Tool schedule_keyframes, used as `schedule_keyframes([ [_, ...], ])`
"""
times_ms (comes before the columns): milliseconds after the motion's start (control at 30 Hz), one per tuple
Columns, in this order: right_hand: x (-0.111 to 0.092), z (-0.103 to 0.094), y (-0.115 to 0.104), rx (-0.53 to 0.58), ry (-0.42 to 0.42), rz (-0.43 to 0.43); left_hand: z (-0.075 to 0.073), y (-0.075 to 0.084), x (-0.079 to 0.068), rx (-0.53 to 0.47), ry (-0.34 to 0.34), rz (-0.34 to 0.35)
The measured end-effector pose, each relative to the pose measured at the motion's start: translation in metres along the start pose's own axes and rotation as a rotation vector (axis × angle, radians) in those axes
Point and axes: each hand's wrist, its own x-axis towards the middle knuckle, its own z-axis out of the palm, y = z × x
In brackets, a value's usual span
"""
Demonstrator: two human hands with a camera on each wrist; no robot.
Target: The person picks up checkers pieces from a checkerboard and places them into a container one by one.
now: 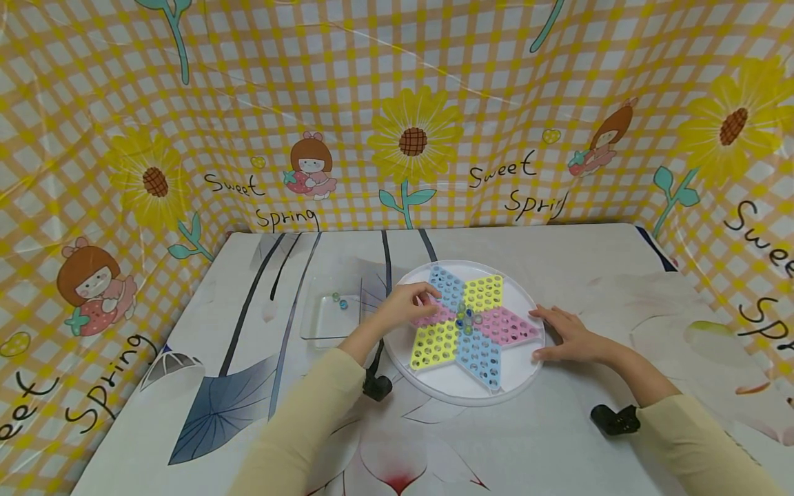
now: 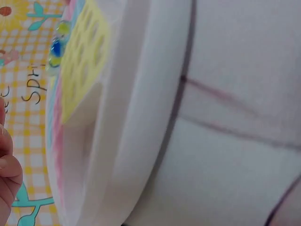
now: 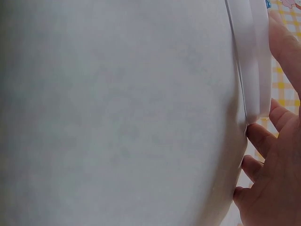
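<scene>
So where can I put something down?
Bare tabletop lies between the right hand and the yellow checked cloth behind, and left of the clear plastic tray. The middle of the Chinese checkers board is crowded with marbles; the left hand is over its left side.

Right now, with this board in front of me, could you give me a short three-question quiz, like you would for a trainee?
1. True or false: the right hand touches the edge of the round white board.
2. In the head view, where is the clear tray? (a) on the board; (b) left of the board; (c) right of the board.
3. How many marbles show inside the tray?

Key: 1 true; 2 b; 3 two.
</scene>
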Motion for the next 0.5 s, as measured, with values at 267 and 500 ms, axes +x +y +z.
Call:
schedule_keyframes([
  [267,0.001,0.000,0.002,-0.006,-0.001,0.007,0.016,0.000,0.004,0.032,-0.026,-0.026],
  [500,0.002,0.000,0.003,-0.008,0.001,0.003,0.026,-0.001,0.006,0.068,-0.010,-0.055],
])
